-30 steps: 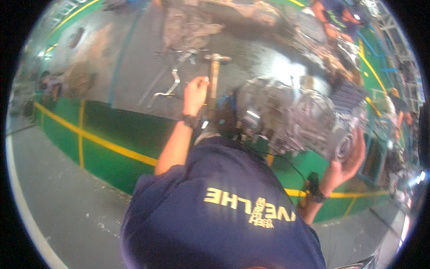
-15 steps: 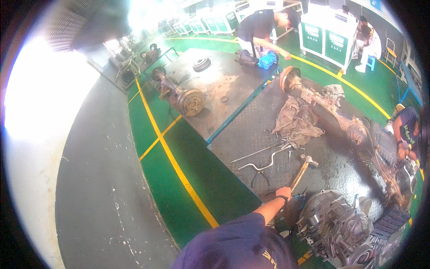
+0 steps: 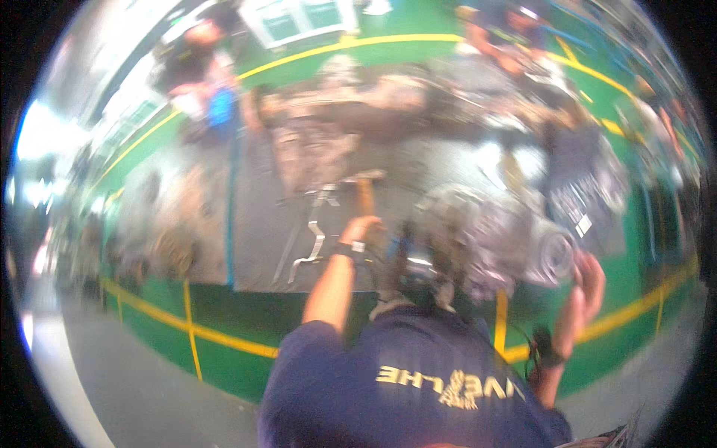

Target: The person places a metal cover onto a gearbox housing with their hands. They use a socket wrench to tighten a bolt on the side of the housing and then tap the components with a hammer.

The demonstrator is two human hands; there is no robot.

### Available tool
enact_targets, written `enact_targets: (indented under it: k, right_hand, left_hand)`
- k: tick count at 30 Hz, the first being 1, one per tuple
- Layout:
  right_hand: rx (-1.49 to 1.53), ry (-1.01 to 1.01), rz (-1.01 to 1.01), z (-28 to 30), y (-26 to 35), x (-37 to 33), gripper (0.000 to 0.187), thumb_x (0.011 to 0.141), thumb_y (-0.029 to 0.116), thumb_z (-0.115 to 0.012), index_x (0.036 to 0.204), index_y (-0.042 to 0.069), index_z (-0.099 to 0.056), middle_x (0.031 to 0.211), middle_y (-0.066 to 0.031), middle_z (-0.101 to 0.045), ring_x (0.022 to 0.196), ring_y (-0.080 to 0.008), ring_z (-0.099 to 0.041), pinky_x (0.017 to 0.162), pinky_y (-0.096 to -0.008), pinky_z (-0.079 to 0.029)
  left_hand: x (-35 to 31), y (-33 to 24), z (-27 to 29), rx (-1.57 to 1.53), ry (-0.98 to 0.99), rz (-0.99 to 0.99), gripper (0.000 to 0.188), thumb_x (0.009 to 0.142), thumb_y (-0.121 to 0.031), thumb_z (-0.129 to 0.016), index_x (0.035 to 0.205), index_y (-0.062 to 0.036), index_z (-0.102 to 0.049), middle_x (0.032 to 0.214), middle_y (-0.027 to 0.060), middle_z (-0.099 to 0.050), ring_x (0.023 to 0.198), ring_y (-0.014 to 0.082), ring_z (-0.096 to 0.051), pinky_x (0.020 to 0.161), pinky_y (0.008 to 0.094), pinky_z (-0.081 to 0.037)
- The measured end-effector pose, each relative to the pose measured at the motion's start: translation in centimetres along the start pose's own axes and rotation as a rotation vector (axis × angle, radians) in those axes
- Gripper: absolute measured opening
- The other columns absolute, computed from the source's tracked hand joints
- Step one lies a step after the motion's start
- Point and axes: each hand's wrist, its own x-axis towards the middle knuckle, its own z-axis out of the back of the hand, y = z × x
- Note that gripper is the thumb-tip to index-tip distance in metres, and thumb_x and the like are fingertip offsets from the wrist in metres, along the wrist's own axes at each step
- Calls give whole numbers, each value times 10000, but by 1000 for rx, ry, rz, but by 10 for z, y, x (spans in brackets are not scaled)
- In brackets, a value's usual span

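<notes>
The wooden handle of a hammer (image 3: 365, 196) is gripped in my left hand (image 3: 363, 226), and its metal head points away from me over the dark work surface. Left of that hand lie a bent speed-handle wrench (image 3: 318, 236) and a thin rod. My right hand (image 3: 589, 287) is raised at the right, its fingers stretched out though blurred, with nothing visible in it. It is nearest to the round end of a large metal gearbox housing (image 3: 489, 243), and I cannot tell whether they touch.
A crumpled brown cloth (image 3: 305, 153) lies beyond the tools, before a long rusty axle (image 3: 358, 101). A co-worker (image 3: 198, 67) bends near a blue object (image 3: 221, 107) at the far left. Another co-worker (image 3: 504, 37) is beyond the axle. A drum-ended part (image 3: 175, 250) sits left.
The view has swung to the right and blurred. My right hand has come into sight beside the gearbox housing. The hammer stays in my left hand.
</notes>
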Motion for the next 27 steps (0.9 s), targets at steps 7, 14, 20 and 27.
enact_targets:
  k: [7, 14, 20, 27]
  right_hand:
    - [133, -13, 2, 29, -9, 2, 617, 882, 266, -673, 1369, -72, -500, 1308, -203, -603, 1271, -314, -575, 1116, -457, -402]
    - [200, 54, 61, 39, 6, 11, 609, 865, 269, -694, 1329, -85, -518, 1232, -202, -629, 1181, -299, -609, 1060, -433, -435]
    - [435, 307, 81, 23, 54, 16, 600, 827, 283, -703, 1274, -90, -560, 1126, -170, -686, 1000, -229, -645, 912, -367, -503]
    - [248, 776, 305, -58, 102, 13, 840, 848, 130, -811, 1517, -32, -328, 1426, -224, -556, 1259, -322, -611, 1059, -415, -499]
  left_hand:
    - [-18, -15, -12, -398, 10, -204, 371, 969, -366, -689, 1102, -34, -589, 915, 111, -670, 793, 245, -686, 682, 390, -589]
    - [-140, -113, -58, -138, -126, -697, 321, 996, -334, -638, 1076, -29, -576, 869, 119, -660, 758, 226, -665, 706, 383, -582]
    - [-251, -168, -111, -94, 64, -950, 551, 918, -336, -752, 1276, -39, -456, 905, 117, -630, 835, 218, -653, 714, 398, -591]
    - [-308, -133, -192, 177, 5, -985, 519, 858, -130, -763, 1243, -39, -426, 1012, 160, -710, 960, 238, -694, 905, 397, -548]
